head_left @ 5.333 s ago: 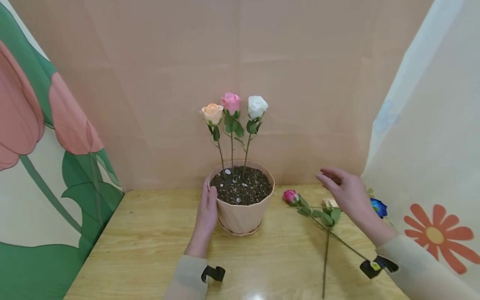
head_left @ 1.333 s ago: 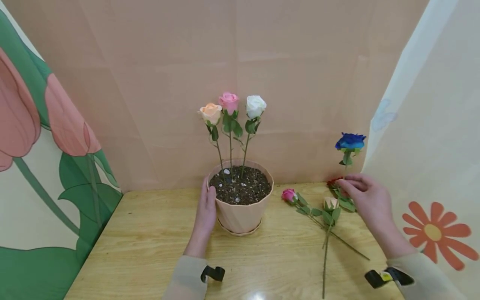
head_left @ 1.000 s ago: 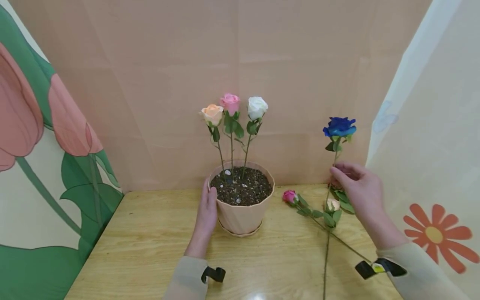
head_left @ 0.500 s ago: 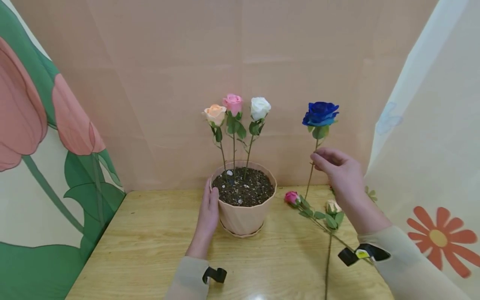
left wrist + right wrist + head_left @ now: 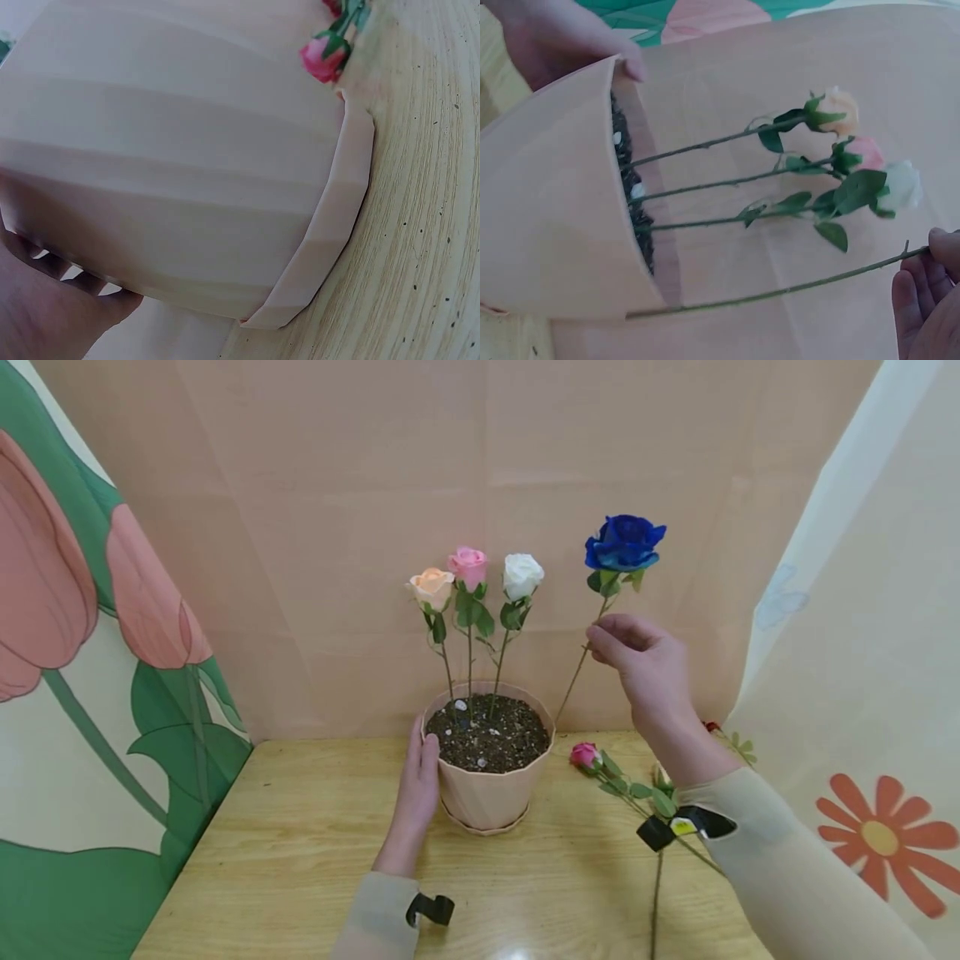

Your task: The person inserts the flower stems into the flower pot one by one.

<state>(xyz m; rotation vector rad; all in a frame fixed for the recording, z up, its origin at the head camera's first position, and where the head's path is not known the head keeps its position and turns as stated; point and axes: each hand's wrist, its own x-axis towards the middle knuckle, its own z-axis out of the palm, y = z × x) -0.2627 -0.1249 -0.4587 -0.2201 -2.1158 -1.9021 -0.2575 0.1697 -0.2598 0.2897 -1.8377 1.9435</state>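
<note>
My right hand [image 5: 648,672] pinches the stem of a blue rose [image 5: 625,543], raised right of the pot. Its lower stem slants down toward the pot's right rim. In the right wrist view, that stem [image 5: 802,287] runs past the pot's edge; whether its tip touches anything is unclear. My left hand [image 5: 415,785] holds the left side of the pink pot [image 5: 487,793], the thumb near the rim; fingers curve round the wall in the left wrist view. Peach [image 5: 431,589], pink [image 5: 468,568] and white [image 5: 522,577] roses stand upright in the dark soil [image 5: 491,743].
Right of the pot, a dark-pink rose [image 5: 584,755] lies on the wooden table [image 5: 315,852], its stem crossing another. A pale rose [image 5: 660,777] lies partly behind the right sleeve, and a bit of red flower [image 5: 710,726] shows farther right. Curtains stand behind and beside.
My right hand took hold of the blue rose at the right, raised it upright and carried it left and up toward the pot. My left hand has stayed on the pot.
</note>
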